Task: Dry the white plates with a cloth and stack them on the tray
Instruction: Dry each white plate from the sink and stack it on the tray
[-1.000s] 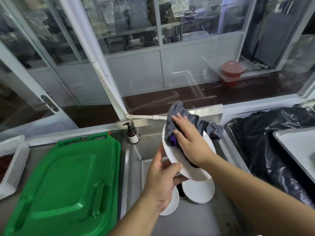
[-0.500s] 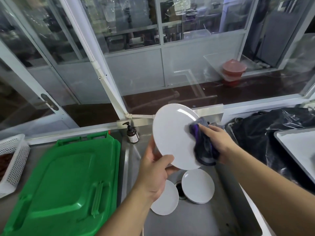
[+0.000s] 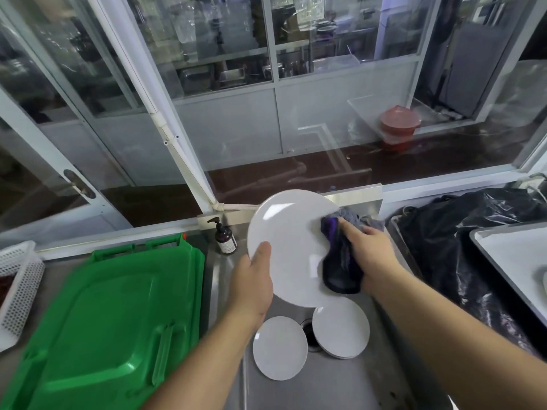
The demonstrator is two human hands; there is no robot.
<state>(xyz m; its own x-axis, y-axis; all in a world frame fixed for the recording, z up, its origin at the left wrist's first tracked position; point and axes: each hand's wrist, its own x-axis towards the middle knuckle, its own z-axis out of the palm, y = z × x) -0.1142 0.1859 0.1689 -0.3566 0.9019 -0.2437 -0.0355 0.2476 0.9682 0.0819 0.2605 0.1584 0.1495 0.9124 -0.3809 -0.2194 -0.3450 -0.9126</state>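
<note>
Here I hold a white plate (image 3: 291, 247) tilted up above the steel sink (image 3: 340, 386). My left hand (image 3: 251, 287) grips its lower left rim, thumb on the face. My right hand (image 3: 368, 257) clutches a dark grey and purple cloth (image 3: 340, 261) pressed against the plate's right edge. Two more white plates (image 3: 279, 347) lie in the sink beside the drain. The tray (image 3: 509, 255) sits at far right, a green bin lid (image 3: 109, 321) on the left.

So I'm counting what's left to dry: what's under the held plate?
Below the plate, in the sink, lie two more white plates beside the drain. Whether more sit beneath the right one is unclear.
</note>
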